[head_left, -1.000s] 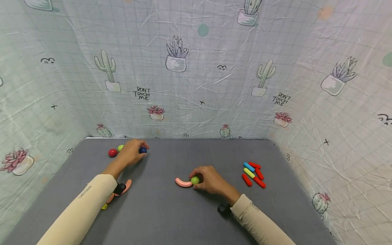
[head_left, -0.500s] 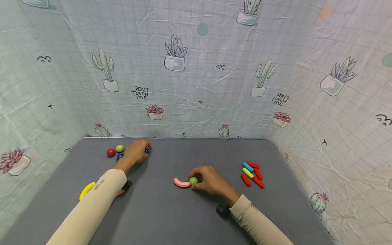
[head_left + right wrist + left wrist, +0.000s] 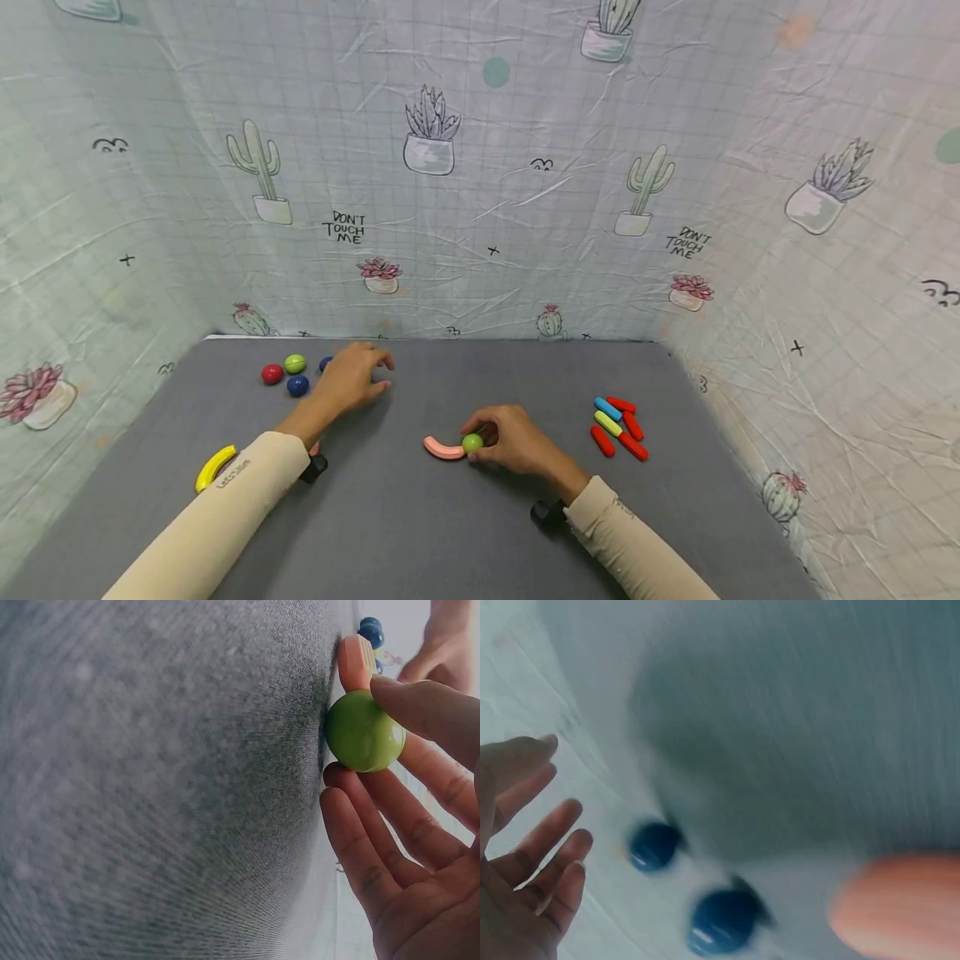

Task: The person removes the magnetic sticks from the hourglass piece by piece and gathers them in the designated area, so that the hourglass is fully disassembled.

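Observation:
My right hand (image 3: 517,439) holds a green ball (image 3: 472,443) between thumb and fingers on the grey table. The ball (image 3: 365,731) touches the end of a pink curved piece (image 3: 444,448), which lies to its left. At the back left, my left hand (image 3: 348,382) is spread and holds nothing; its fingers (image 3: 551,851) are apart in the left wrist view. Two blue balls lie beside that hand, the nearer one (image 3: 297,386) in plain sight and the other (image 3: 326,364) partly hidden by it. A red ball (image 3: 272,374) and another green ball (image 3: 295,363) sit further left.
A yellow curved piece (image 3: 213,468) and a mostly hidden pink piece (image 3: 314,448) lie around the left forearm. Several short sticks, including a blue one (image 3: 608,408) and a red one (image 3: 602,441), are grouped at the right. Patterned cloth (image 3: 480,208) encloses the table.
My left hand has let go of a blue ball at the back left and moved to the right, uncovering blue balls and the yellow piece. The right hand stays on the green ball.

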Demonstrator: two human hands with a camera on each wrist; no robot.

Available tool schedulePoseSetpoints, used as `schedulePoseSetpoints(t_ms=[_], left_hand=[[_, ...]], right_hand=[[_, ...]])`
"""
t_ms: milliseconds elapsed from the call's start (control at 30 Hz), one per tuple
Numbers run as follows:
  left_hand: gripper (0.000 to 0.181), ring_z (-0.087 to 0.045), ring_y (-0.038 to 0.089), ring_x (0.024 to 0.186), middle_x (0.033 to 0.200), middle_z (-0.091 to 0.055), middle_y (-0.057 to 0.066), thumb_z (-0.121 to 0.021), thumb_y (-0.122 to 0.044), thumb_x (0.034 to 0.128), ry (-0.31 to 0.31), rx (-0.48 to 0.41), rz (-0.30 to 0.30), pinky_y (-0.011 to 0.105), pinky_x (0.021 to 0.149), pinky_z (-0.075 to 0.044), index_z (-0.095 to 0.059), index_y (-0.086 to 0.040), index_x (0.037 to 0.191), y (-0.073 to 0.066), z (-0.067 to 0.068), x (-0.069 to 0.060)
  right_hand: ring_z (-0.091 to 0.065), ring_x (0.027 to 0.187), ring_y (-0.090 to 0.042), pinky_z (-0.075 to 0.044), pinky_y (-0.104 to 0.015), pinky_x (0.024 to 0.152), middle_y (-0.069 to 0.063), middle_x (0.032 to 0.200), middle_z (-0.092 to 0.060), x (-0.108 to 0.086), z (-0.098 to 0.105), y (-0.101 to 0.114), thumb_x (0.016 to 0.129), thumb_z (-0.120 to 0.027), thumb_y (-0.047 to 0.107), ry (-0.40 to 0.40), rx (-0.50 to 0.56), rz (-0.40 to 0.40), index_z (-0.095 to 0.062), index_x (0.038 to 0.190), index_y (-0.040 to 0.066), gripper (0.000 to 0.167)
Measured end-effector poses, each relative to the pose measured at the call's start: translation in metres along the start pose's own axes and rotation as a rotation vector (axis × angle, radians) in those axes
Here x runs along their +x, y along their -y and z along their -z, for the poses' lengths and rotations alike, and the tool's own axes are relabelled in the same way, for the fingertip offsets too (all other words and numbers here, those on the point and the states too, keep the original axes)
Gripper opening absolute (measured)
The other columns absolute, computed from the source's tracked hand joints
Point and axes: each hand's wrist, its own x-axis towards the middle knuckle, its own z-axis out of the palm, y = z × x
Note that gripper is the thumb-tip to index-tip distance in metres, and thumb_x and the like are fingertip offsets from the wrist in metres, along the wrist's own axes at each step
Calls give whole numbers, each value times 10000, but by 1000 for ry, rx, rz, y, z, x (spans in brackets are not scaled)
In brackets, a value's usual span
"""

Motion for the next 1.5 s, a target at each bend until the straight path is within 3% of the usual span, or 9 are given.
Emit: schedulePoseSetpoints(t_ms=[133,233,367,467,633,867,1033,1233,1500], left_hand=[[242,-638,287,987,1065,-731,89,-873,-221,884,49,-66,-127,505,872,-531,-783,-115,1082,-41,0,-6],[262,-619,240,987,1068,-728,58,-869,-272,892,135,-103,-189,475,878,-518,-790,-139,1104,-69,-4,-14],[267,-640,215,985,1056,-749,27,-880,-275,870,180,-100,-269,460,886,-530,-794,-158,1095,-93,-19,-23],[197,-651,178,903,988,-759,2,-858,-282,901,156,-104,-325,415,830,-542,-798,-151,1035,-103,-32,-26],[140,-606,106,753,852,-719,-8,-800,-271,964,115,-128,-360,328,721,-522,-764,-136,949,-112,-43,-28],[126,-524,52,684,789,-657,-1,-778,-218,977,134,-195,-296,243,612,-450,-701,-127,937,-118,-45,-33],[119,-529,56,715,814,-654,2,-766,-220,988,144,-218,-268,245,626,-455,-694,-130,958,-119,-45,-36],[92,-536,57,718,824,-659,1,-761,-199,989,140,-207,-277,248,637,-462,-703,-131,969,-117,-46,-39],[145,-556,46,718,837,-662,-43,-742,-153,991,166,-255,-262,261,677,-479,-731,-121,1132,-107,-42,-51]], right_hand=[[-764,966,-188,-620,-321,839,-19,1100,-776,0,2,-2,879,-880,119,-9,7,1,-792,1148,98,284],[-771,953,-189,-622,-315,826,-22,1093,-781,0,3,-3,879,-881,124,-13,2,12,-791,1147,92,285],[-775,944,-204,-630,-336,815,-30,1080,-784,0,3,-4,881,-877,115,-12,17,7,-788,1149,87,284],[-771,937,-202,-616,-291,792,-26,1064,-785,-1,2,-3,881,-877,116,-15,17,-5,-788,1144,100,279],[-763,912,-203,-580,-229,752,-38,1045,-786,-1,2,-3,872,-883,110,-25,7,1,-789,1132,97,276],[-768,904,-153,-579,-231,757,-17,1028,-804,0,3,-3,872,-885,121,-24,-8,-3,-792,1124,119,269],[-774,910,-171,-590,-242,769,-25,1036,-805,-1,2,-2,874,-882,118,-23,-5,0,-794,1125,121,266],[-771,913,-168,-588,-248,764,-27,1044,-802,-2,0,-2,875,-884,133,-22,-7,-2,-794,1128,129,269],[-764,908,-157,-575,-236,757,-16,1059,-797,-2,-1,0,883,-880,159,-24,-23,-10,-794,1131,124,265]])
